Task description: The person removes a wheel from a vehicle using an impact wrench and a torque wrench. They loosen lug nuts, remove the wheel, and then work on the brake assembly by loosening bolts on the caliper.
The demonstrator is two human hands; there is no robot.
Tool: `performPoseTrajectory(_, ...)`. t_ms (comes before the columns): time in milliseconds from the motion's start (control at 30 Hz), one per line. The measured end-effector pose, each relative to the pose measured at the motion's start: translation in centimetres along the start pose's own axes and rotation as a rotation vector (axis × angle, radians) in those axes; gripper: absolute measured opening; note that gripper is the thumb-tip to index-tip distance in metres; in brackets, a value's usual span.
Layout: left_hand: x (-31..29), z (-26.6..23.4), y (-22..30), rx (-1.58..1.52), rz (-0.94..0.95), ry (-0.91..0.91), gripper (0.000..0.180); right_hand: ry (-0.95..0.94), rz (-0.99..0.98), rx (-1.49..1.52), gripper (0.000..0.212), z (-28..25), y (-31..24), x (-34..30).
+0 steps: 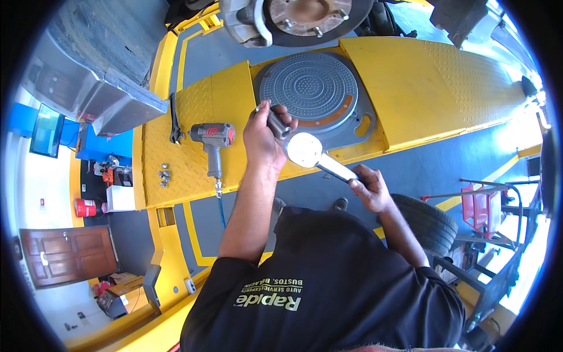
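wrench and socket held over the yellow ramp

closest in, the black shirt (328,281) fills the lower frame. on the left of the yellow ramp (193,111) lie a dark hand tool (174,120), some loose nuts (163,174) and an air gun (212,141). the left hand (264,138) is wrapped around a steel socket (277,124). the right hand (368,189) has its fingers closed on the handle of a shiny wrench (314,155), held above the ramp edge near the round plate (311,88). it looks heavy, stiff and smooth, perhaps slick; best gripped far down the handle, with the head end supported.
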State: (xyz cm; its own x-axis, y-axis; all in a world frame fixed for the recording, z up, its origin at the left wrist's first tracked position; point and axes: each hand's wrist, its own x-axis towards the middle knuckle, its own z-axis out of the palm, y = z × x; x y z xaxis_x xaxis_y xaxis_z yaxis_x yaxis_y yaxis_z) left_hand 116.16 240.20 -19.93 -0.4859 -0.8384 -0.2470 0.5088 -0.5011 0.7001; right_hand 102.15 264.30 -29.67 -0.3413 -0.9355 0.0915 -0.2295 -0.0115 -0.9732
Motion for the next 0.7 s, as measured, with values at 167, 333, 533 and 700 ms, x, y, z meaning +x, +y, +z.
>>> performPoseTrajectory(167,-3.2,2.0,0.9,0.826,0.397,-0.559,0.020,-0.007,-0.057,0.118,0.045,-4.3,-1.1,-1.8)
performPoseTrajectory(333,-4.4,4.1,2.8,1.139,0.583,-0.905,0.025,-0.090,-0.009,0.194,0.043,-6.4,-2.5,-2.6)
performPoseTrajectory(533,-4.4,6.0,3.6,1.067,0.693,-1.047,0.040,-0.146,0.021,0.180,0.043,-7.3,-3.4,-2.0)
performPoseTrajectory(700,-5.4,5.8,3.8,1.239,0.919,-0.822,0.043,-0.142,-0.080,-0.148,0.040,-7.6,-4.2,-0.8)
